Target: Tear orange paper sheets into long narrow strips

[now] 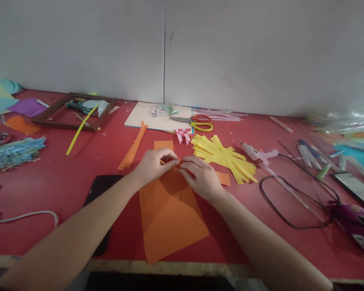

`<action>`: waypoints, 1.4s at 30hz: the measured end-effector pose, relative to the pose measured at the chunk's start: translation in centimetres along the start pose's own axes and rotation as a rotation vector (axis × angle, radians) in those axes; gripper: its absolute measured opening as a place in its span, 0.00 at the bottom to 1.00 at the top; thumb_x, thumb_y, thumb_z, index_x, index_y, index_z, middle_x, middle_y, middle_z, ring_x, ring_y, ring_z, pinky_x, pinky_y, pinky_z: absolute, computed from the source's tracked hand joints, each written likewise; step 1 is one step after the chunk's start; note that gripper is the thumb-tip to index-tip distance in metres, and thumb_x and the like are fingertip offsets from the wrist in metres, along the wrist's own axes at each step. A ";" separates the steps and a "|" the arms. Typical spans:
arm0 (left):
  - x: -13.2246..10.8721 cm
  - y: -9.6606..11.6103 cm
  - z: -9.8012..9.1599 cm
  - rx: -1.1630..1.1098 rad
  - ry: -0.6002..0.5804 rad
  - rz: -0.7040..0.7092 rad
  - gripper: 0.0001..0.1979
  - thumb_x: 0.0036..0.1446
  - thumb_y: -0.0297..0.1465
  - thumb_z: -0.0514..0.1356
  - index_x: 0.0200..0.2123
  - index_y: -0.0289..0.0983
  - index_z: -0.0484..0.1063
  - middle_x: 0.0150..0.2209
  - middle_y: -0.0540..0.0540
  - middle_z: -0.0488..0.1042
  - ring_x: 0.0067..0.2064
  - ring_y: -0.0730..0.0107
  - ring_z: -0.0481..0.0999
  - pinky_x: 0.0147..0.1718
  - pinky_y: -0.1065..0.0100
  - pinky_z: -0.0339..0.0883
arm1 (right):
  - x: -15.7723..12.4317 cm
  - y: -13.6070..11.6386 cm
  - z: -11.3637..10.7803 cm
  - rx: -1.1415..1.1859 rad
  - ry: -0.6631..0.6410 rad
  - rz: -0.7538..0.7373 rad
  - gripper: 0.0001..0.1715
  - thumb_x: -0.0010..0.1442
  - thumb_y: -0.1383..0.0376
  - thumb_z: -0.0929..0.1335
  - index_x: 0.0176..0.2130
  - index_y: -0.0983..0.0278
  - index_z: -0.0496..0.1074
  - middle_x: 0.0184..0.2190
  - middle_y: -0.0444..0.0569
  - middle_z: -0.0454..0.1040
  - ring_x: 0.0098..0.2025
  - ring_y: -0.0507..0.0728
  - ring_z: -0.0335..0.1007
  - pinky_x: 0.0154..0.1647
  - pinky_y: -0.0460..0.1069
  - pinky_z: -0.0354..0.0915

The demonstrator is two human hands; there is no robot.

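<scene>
Left hand (158, 165) pinches a small orange piece (178, 160) between thumb and forefinger; right hand (202, 176) meets it with its fingertips, thumb bent close below (whether these grip it, cannot tell). The piece sits over the upper part of an orange sheet (173, 226), its shape mostly hidden by the fingers. The sheet lies on the red table (230, 242), lower corner at the front edge. Yellow strips (229, 158) lie just beyond the right hand, glue gun (257, 154) beside them; scissors (186, 120) farther back.
</scene>
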State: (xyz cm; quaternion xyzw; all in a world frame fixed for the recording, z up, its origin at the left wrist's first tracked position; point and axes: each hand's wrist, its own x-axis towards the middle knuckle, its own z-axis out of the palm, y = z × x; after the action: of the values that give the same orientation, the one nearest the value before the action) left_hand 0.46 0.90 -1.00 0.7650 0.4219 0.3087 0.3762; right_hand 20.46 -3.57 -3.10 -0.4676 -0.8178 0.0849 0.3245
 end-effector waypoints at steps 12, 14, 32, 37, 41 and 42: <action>-0.1 0.1 0.2 -0.013 0.011 0.032 0.11 0.59 0.40 0.62 0.38 0.40 0.80 0.39 0.46 0.83 0.41 0.64 0.81 0.41 0.68 0.74 | 0.2 -0.3 -0.3 -0.094 0.205 -0.004 0.08 0.64 0.66 0.65 0.41 0.61 0.75 0.42 0.56 0.78 0.47 0.63 0.73 0.50 0.60 0.69; 0.0 -0.2 0.4 -0.071 0.100 -0.029 0.11 0.57 0.39 0.64 0.37 0.39 0.80 0.39 0.45 0.83 0.40 0.64 0.81 0.42 0.66 0.74 | 0.0 -0.7 -0.7 -0.103 0.315 -0.018 0.07 0.62 0.66 0.67 0.40 0.60 0.75 0.40 0.56 0.78 0.45 0.63 0.74 0.48 0.60 0.69; 0.1 0.1 1.7 -0.532 0.092 -0.085 0.15 0.48 0.37 0.73 0.37 0.36 0.78 0.36 0.45 0.82 0.37 0.67 0.82 0.41 0.66 0.76 | 0.7 0.4 0.7 0.965 0.227 0.547 0.16 0.51 0.52 0.77 0.32 0.62 0.79 0.26 0.46 0.78 0.24 0.51 0.69 0.26 0.48 0.69; 0.1 0.2 1.8 -0.531 0.091 -0.059 0.12 0.51 0.36 0.71 0.35 0.35 0.77 0.34 0.45 0.82 0.35 0.68 0.81 0.38 0.67 0.76 | 0.9 -0.1 0.7 1.022 0.276 0.558 0.13 0.50 0.56 0.77 0.29 0.62 0.79 0.26 0.46 0.78 0.24 0.51 0.70 0.28 0.50 0.71; 0.0 0.3 1.9 -0.569 0.095 -0.088 0.13 0.50 0.36 0.71 0.36 0.35 0.78 0.34 0.45 0.82 0.35 0.68 0.82 0.38 0.66 0.78 | 0.9 0.0 0.7 1.046 0.277 0.579 0.12 0.50 0.56 0.78 0.27 0.62 0.79 0.24 0.46 0.78 0.24 0.52 0.72 0.29 0.50 0.72; 0.0 0.3 1.8 -0.584 0.098 -0.094 0.13 0.50 0.36 0.71 0.36 0.35 0.78 0.34 0.45 0.82 0.35 0.68 0.82 0.38 0.66 0.78 | 0.9 0.1 0.7 1.053 0.271 0.572 0.12 0.49 0.57 0.78 0.28 0.62 0.80 0.24 0.45 0.79 0.24 0.53 0.72 0.29 0.50 0.73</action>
State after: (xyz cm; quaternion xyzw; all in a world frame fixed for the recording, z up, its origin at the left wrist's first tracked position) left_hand 2.04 0.21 -1.69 0.5884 0.3677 0.4358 0.5733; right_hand 19.76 -2.71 -3.31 -0.4522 -0.4595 0.5009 0.5775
